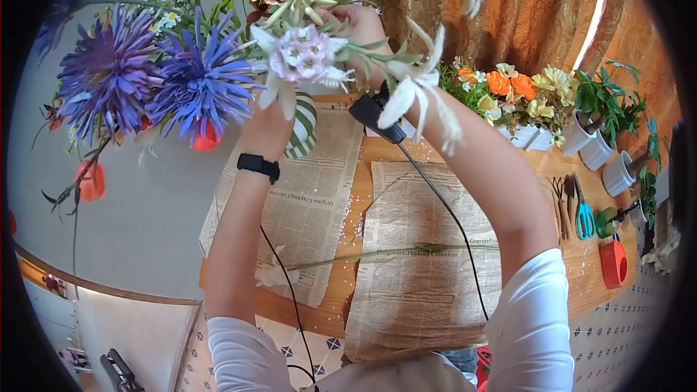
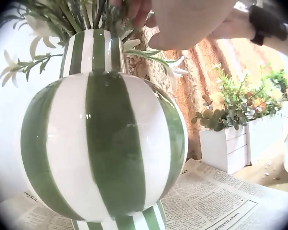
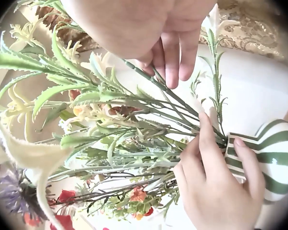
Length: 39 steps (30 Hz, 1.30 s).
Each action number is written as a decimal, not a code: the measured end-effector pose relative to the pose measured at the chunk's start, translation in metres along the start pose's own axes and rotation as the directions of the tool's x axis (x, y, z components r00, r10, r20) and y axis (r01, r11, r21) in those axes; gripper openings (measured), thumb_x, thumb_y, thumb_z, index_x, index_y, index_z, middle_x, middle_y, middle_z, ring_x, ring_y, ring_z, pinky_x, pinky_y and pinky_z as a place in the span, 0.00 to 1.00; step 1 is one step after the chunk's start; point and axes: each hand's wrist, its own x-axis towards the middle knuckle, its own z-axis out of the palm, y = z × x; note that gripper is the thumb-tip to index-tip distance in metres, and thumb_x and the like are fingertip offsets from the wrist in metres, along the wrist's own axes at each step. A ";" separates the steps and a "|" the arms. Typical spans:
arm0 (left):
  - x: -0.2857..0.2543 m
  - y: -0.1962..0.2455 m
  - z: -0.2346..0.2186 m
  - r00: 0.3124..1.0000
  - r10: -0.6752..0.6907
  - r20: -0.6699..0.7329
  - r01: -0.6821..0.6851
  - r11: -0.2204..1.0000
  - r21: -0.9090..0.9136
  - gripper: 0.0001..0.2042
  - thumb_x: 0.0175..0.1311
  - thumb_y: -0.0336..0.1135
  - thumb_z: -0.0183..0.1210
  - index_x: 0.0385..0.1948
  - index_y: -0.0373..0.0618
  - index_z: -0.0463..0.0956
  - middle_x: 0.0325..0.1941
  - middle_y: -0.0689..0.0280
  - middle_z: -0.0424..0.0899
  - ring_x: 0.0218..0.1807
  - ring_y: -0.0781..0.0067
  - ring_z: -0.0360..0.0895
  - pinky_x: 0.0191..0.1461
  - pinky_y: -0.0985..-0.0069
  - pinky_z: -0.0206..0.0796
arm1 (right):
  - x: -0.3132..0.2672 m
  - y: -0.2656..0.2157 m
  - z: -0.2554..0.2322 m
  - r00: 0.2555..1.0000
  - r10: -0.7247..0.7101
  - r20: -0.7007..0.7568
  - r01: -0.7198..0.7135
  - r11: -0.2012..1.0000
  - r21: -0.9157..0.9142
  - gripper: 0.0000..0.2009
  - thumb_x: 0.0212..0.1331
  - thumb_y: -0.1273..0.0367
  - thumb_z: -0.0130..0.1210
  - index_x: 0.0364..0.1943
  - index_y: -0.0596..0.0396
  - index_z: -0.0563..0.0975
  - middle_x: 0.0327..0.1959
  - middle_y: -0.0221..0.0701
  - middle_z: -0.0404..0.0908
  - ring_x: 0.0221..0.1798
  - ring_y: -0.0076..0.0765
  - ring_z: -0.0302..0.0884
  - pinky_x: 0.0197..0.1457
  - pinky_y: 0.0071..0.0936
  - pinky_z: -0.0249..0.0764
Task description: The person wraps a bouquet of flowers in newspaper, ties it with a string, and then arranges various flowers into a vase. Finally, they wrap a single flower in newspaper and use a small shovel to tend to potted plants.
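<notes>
A green-and-white striped vase (image 2: 105, 143) stands on newspaper (image 2: 230, 196), filled with artificial flower stems. My left hand (image 3: 216, 182) grips at its mouth, the thumb on the striped neck and the index finger along the stems. Higher up, my right hand (image 3: 153, 33) has its fingers curled at a green flower stem (image 3: 168, 91) that slants down into the bunch. The right thumb is hidden. In the head view, a pale pink bloom (image 1: 308, 54) and a white flower (image 1: 425, 94) partly cover both hands. Large purple flowers (image 1: 207, 76) spread out on the left.
A long cut stem (image 1: 363, 255) lies across the newspapers on the wooden table (image 1: 581, 276). At the right are white planter boxes (image 1: 534, 138), small potted plants (image 1: 595, 149), scissors (image 1: 584, 214) and a red container (image 1: 613, 265). Black cables run from both wrists.
</notes>
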 end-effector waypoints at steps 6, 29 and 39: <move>0.003 0.006 -0.010 1.000 -0.006 0.015 0.009 0.982 -0.191 0.23 0.71 0.32 0.59 0.68 0.46 0.74 0.68 0.56 0.79 0.68 0.50 0.77 0.64 0.55 0.75 | -0.001 -0.009 0.001 0.999 -0.018 -0.037 0.020 0.998 0.057 0.17 0.79 0.62 0.59 0.50 0.66 0.86 0.37 0.31 0.90 0.35 0.20 0.84 0.39 0.23 0.80; 0.012 0.001 0.001 0.976 -0.215 0.031 0.123 0.432 -0.893 0.08 0.70 0.27 0.64 0.47 0.37 0.82 0.50 0.58 0.89 0.49 0.67 0.88 0.53 0.70 0.81 | -0.011 -0.046 -0.085 0.919 -0.327 0.218 0.383 0.872 -0.304 0.20 0.76 0.65 0.61 0.66 0.58 0.76 0.61 0.39 0.84 0.58 0.39 0.86 0.61 0.36 0.85; 0.004 -0.001 0.012 0.996 -0.061 -0.060 -0.020 0.517 -0.856 0.14 0.70 0.28 0.66 0.55 0.40 0.81 0.49 0.62 0.89 0.48 0.61 0.88 0.54 0.66 0.83 | -0.008 -0.063 -0.089 0.991 -0.055 0.119 0.029 0.977 0.213 0.19 0.80 0.62 0.56 0.61 0.66 0.76 0.58 0.44 0.84 0.58 0.41 0.89 0.64 0.38 0.88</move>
